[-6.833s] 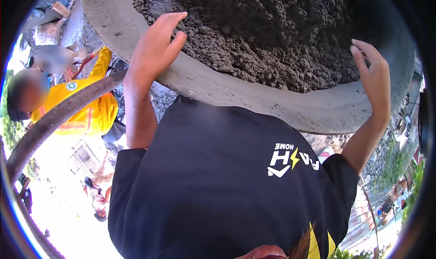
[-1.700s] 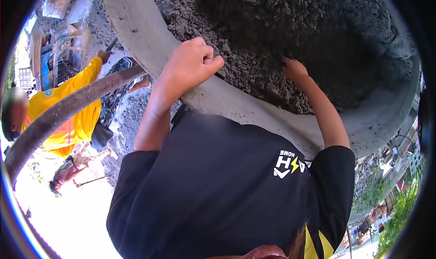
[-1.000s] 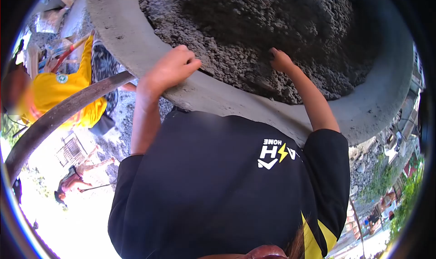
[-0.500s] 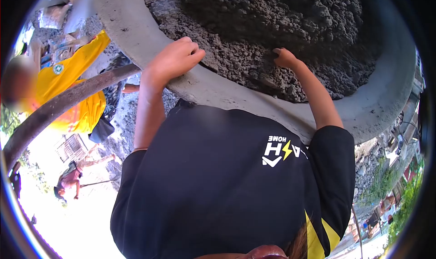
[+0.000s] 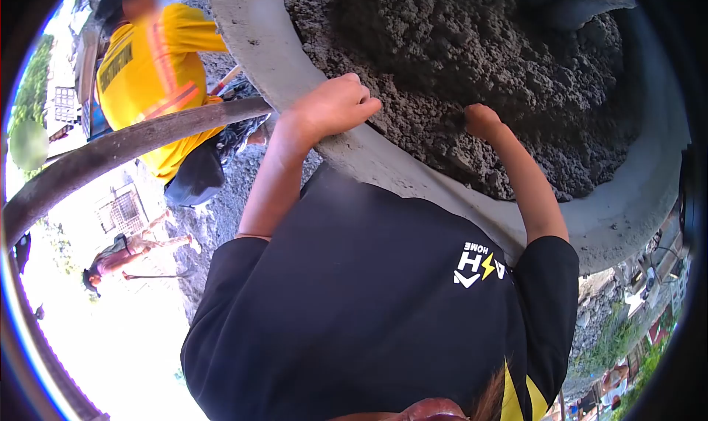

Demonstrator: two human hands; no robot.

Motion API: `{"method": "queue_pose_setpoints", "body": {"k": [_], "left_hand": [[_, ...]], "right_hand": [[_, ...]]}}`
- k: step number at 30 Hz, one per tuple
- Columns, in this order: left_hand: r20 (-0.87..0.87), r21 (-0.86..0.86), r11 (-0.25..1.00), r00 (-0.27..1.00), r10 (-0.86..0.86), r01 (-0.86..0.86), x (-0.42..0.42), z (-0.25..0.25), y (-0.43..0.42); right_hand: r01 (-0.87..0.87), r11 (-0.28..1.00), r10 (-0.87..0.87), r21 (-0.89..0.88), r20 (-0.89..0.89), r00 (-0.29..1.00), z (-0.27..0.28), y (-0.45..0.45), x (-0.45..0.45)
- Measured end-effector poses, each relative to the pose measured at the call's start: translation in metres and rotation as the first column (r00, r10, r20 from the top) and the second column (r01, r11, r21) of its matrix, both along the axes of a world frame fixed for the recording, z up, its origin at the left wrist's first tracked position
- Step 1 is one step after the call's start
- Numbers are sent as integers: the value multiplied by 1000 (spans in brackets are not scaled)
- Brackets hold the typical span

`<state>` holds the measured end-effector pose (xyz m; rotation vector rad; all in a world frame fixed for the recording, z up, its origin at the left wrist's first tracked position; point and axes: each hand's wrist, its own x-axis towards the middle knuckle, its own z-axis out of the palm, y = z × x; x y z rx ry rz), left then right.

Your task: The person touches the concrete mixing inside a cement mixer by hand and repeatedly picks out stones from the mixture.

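Observation:
A large concrete mixer drum (image 5: 605, 225), its rim coated in grey cement, fills the upper right. Dark, crumbly concrete mix (image 5: 413, 59) lies inside. My left hand (image 5: 332, 109) is closed over the near rim, its fingers curled at the inner edge. Down in the mix, my right hand (image 5: 485, 122) is closed, palm side hidden; what it holds, if anything, cannot be made out. A cement-caked metal blade (image 5: 575, 4) juts into the drum at the top right.
A curved metal bar (image 5: 140, 140) meets the drum's left side. Beyond it bends a person in a yellow shirt (image 5: 151, 74). Farther off, another person (image 5: 122, 259) has a long-handled tool. Gravelly ground (image 5: 210, 247) lies below the drum; plants and people appear lower right.
The view has shifted, so drum and hands appear farther right and lower. The yellow-shirted person shows more fully and has turned. The blade is more visible. My left hand stays on the rim.

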<state>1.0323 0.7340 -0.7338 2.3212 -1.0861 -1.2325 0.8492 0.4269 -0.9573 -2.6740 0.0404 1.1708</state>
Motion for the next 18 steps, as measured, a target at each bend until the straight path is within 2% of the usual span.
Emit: {"method": "queue_pose_setpoints", "body": {"k": [2, 4, 5, 7, 8, 10, 11, 13, 15, 17, 18], "left_hand": [[4, -16, 1000, 1000, 4, -4, 0, -1, 0], [-46, 20, 999, 998, 40, -39, 0, -2, 0], [-47, 18, 999, 998, 41, -40, 0, -3, -1], [-47, 24, 999, 998, 48, -47, 0, -4, -1], [-46, 25, 998, 998, 52, -51, 0, -2, -1], [-46, -3, 996, 995, 88, -88, -2, 3, -2], [-45, -2, 996, 995, 92, -93, -2, 3, -1], [-37, -24, 996, 996, 85, -86, -2, 3, -1], [-26, -38, 996, 996, 84, -85, -3, -2, 1], [-12, -52, 995, 996, 85, -86, -3, -1, 2], [-17, -43, 996, 996, 84, -84, -3, 2, 1]], "right_hand": [[27, 1000, -26, -16, 15, 1000, 0, 5, 4], [32, 999, -28, -16, 208, 978, 8, 14, 13], [32, 999, -27, -18, 207, 978, 12, 18, 17], [212, 976, -210, 42, 404, 890, 54, 31, 36], [207, 977, -207, 43, 404, 891, 62, 30, 41], [89, 996, -55, 0, 788, 614, 75, 31, 49], [84, 996, -53, 1, 788, 613, 81, 31, 54], [198, 977, -13, -82, 899, 437, 90, 34, 63], [224, 968, -2, -112, 890, 455, 72, 21, 58], [378, 914, -208, -147, 631, 748, 59, 13, 52], [322, 932, -138, -167, 657, 741, 50, 8, 43]]}}
